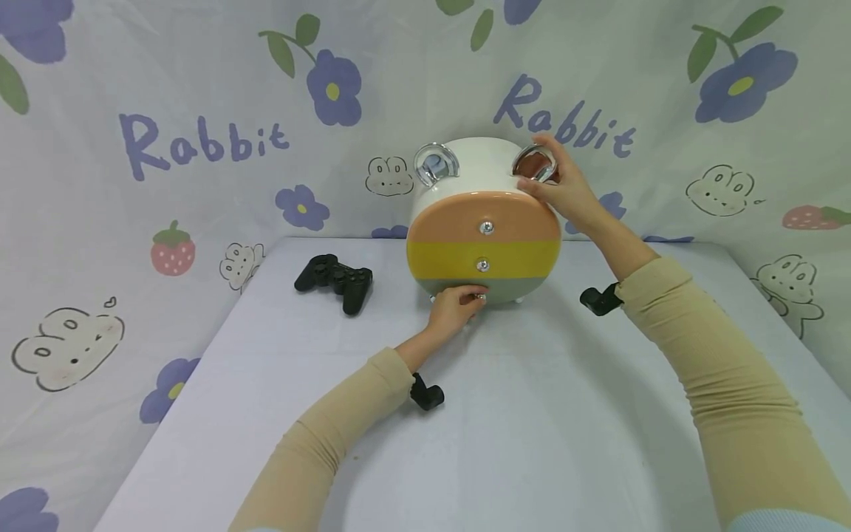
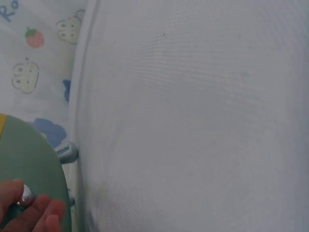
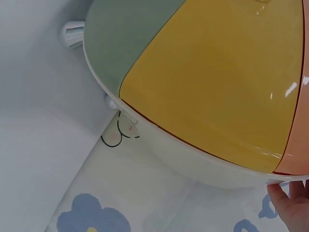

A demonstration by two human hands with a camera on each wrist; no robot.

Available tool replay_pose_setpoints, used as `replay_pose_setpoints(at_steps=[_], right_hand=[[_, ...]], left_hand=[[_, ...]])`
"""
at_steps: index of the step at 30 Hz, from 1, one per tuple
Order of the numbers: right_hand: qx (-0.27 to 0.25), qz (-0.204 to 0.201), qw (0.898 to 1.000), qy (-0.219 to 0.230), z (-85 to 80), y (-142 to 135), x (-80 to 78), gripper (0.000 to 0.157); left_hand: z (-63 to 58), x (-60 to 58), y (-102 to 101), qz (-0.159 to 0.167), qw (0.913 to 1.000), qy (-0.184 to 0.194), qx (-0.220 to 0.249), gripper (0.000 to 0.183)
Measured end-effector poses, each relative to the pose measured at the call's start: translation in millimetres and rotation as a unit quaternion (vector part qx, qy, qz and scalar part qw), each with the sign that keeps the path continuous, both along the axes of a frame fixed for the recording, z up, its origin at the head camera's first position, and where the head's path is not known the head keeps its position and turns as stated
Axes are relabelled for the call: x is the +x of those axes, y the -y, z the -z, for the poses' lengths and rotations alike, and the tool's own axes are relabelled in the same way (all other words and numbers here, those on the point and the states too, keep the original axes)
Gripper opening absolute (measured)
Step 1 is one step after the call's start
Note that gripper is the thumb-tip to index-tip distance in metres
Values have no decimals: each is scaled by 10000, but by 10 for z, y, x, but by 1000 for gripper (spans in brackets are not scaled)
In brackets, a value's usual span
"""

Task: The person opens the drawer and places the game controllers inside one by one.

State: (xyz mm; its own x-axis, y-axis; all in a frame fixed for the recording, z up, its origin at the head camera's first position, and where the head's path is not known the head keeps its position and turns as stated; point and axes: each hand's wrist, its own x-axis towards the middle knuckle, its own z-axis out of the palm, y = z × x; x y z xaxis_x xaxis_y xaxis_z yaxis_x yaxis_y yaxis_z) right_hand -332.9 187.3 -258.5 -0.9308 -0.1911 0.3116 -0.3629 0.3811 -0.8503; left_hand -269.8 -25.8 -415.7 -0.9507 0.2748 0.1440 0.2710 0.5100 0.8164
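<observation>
From my end, left hand (image 1: 452, 310) has thumb and fingertips closed in a pinch on the bottom knob (image 1: 480, 296), at the green band of the cabinet (image 1: 518, 260). Left wrist cam agrees: shiny knob sits between thumb and fingers.

Right hand (image 1: 565, 188) is up top, clamped on the right chrome ring (image 1: 521, 157): thumb on the near side by the front rim, fingers over the top, a wide hold round it. Right wrist cam only gives me fingertips at the cabinet's edge; the ring itself is hidden there.

Cabinet stands upright at the back of the table (image 1: 518, 443), oval front facing me, white shell, bands orange, yellow, green from the top down. Top knob (image 1: 487, 228) and middle knob (image 1: 482, 265) are untouched. Left chrome ring (image 1: 455, 154) free too. Short feet carry the body.

Black game controller (image 1: 359, 284) lies left of the cabinet, well apart from both hands. Beige sleeves, black mount at each wrist. Behind it all, a white backdrop (image 1: 219, 66) with purple flowers, strawberries, bunny faces and "Rabbit" lettering.
</observation>
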Motion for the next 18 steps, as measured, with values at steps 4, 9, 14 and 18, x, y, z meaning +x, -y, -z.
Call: replay_pose_setpoints(at_steps=[4, 9, 14, 18], right_hand=[[34, 14, 10000, -16, 0, 3, 9, 73], [45, -40, 9999, -92, -1, 2, 19, 72], [108, -19, 9999, -104, -6, -3, 22, 70], [166, 5, 9998, -102, -9, -1, 22, 70]], left_hand=[[1, 3, 2, -34, 10000, -27, -26, 22], [-5, 20, 9, -37, 9999, -81, -61, 22], [-10, 48, 15, 59, 9999, -77, -67, 21], [-6, 79, 21, 111, 9999, 20, -66, 22]])
